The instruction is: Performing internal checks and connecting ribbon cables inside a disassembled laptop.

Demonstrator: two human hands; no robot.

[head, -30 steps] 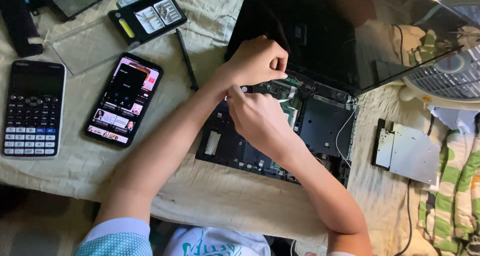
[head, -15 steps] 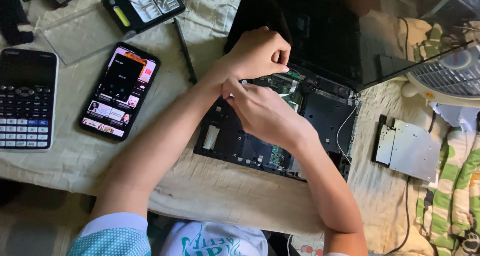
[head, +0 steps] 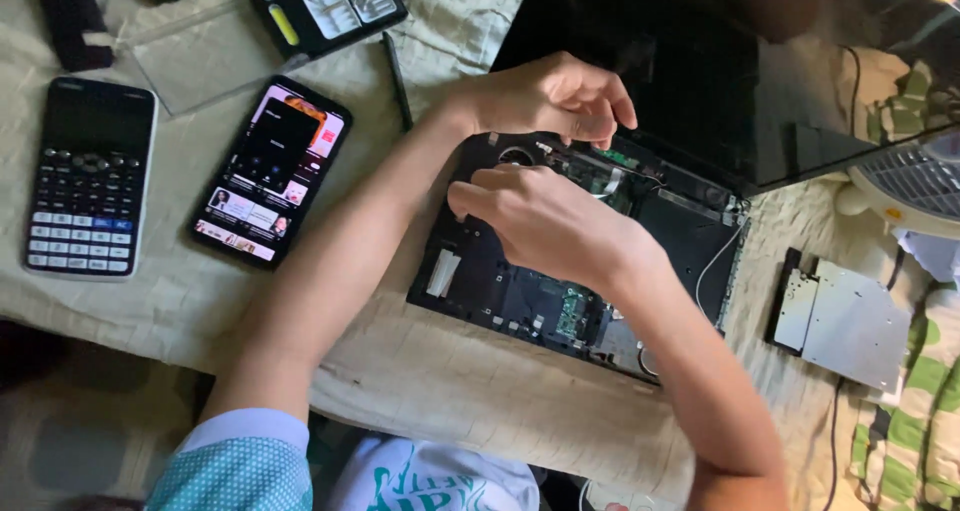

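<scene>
We see one opened laptop (head: 560, 291), one phone (head: 268, 171), one calculator (head: 88, 176); left hand (head: 550, 96) grip pinched on part inside laptop, right hand (head: 540, 221) grip curled, hold unclear.

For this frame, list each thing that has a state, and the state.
Laptop base: cover off, circuit board exposed.
Laptop screen: dark.
Phone: screen lit, face up.
Calculator: display blank.
Bit case: open.
Optical drive: out of the laptop, lying on the cloth.
Left hand: fingers curled, on the base.
Right hand: resting on the base.
</scene>
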